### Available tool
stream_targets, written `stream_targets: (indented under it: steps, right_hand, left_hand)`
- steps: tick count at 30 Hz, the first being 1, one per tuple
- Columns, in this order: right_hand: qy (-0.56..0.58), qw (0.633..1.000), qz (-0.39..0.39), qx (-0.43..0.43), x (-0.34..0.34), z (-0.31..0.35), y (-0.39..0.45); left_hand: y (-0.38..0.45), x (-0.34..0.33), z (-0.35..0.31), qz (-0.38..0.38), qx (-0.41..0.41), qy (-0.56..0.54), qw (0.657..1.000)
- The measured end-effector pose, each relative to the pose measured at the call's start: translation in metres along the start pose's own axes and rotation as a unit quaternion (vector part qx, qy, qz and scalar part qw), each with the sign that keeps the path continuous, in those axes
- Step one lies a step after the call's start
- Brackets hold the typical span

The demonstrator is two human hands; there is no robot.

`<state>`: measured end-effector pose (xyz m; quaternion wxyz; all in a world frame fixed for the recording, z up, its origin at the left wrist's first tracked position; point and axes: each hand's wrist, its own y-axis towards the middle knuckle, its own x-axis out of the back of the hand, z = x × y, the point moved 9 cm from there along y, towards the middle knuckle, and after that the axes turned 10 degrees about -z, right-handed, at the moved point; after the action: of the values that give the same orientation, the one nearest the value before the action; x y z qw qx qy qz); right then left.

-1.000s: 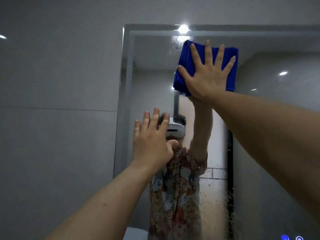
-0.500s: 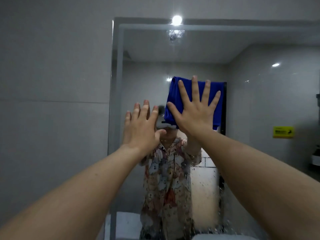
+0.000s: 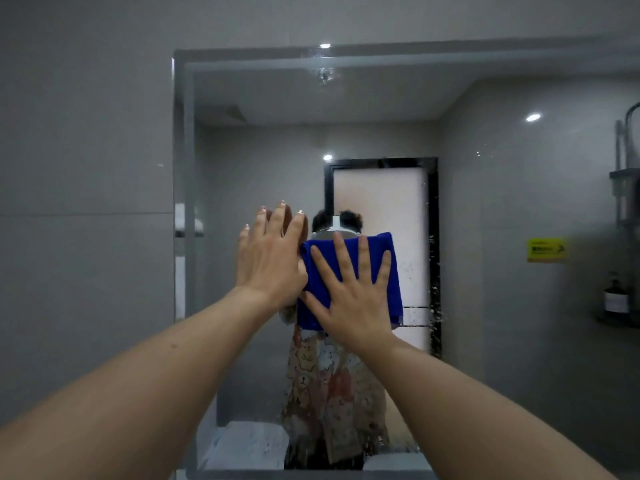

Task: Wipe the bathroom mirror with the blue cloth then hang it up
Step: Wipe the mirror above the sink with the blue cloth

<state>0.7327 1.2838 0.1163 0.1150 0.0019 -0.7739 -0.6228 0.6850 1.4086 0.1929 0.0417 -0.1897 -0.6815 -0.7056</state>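
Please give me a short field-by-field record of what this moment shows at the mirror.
setting: bathroom, grey tiled wall, wall-mounted mirror
cloth: blue cloth, pressed flat on the glass near mid-height
right hand: right hand, fingers spread, palm on the cloth
left hand: left hand, open, beside the cloth, holding nothing
glass condition: water droplets visible right of the cloth and along the lower part
task stage: wiping; cloth not yet hung

Folded blue cloth (image 3: 393,268) lying flat against the mirror (image 3: 263,161) glass at frame centre, mirror filling the upper middle, droplets speckling its right-centre
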Motion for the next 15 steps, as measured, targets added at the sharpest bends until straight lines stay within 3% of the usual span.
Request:
stream_targets:
  steps: [15]
  right_hand:
    - [-0.014, 0.999, -0.043, -0.024, 0.016, -0.056, 0.086]
  left_hand:
    - [0.031, -0.006, -0.034, -0.067, 0.019, -0.042, 0.997]
